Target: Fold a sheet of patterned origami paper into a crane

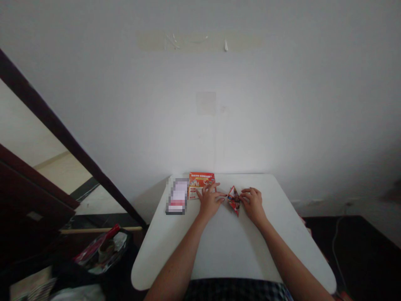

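A diamond-shaped piece of folded paper [233, 201], printed in red with a pale upper part, stands between my hands over the white table. My right hand [253, 205] has its thumb and fingers closed at the paper's right edge. On the other side, my left hand [210, 201] has its fingers spread, and its index fingertip reaches the paper's left corner or stops just short of it. Part of that hand covers the lower right of a red and cream printed card [202, 179] lying on the table.
A phone-like device [177, 196] with a blurred screen lies at the left of the white table [234, 251]. Behind the table rises a pale wall [250, 104]. On the floor at left is a bag of mixed items [105, 251]. A cable [334, 240] hangs at right.
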Demonstrator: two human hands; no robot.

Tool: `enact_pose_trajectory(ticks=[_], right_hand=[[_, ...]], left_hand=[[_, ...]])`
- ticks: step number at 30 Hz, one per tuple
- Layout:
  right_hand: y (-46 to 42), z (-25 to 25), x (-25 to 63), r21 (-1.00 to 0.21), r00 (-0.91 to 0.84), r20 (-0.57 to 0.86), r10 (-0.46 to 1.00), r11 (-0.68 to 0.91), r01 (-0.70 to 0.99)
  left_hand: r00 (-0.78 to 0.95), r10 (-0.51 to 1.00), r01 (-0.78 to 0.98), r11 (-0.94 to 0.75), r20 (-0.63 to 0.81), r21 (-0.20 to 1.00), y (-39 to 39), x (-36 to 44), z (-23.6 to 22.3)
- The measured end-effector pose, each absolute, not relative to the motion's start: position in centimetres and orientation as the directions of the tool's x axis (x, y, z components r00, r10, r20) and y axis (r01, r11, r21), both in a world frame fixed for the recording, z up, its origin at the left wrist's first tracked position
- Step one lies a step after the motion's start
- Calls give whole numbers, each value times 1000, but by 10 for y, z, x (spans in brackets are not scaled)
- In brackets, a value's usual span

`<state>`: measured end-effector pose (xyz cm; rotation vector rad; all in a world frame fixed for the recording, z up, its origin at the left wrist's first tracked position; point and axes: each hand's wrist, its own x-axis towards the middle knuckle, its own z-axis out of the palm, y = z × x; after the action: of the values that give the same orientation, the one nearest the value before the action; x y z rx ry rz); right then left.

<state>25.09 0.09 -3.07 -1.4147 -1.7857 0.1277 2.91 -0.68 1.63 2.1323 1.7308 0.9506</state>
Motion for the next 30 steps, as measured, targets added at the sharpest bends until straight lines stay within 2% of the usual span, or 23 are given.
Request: enact_pose_trajectory(ticks=[6, 16, 30], right_hand=[[1, -34, 251, -524, -23, 543, 840, 360, 771], [-2, -31, 247, -517, -69, 525, 848, 383, 765], [-3, -27, 243, -426, -130, 491, 861, 368, 826]], left_hand=[[143, 947, 778, -288, 289, 559, -6, 30, 12], [114, 938, 762, -293, 326, 577, -9, 36, 11], [95, 985, 844, -157, 145, 513, -12, 45, 21]])
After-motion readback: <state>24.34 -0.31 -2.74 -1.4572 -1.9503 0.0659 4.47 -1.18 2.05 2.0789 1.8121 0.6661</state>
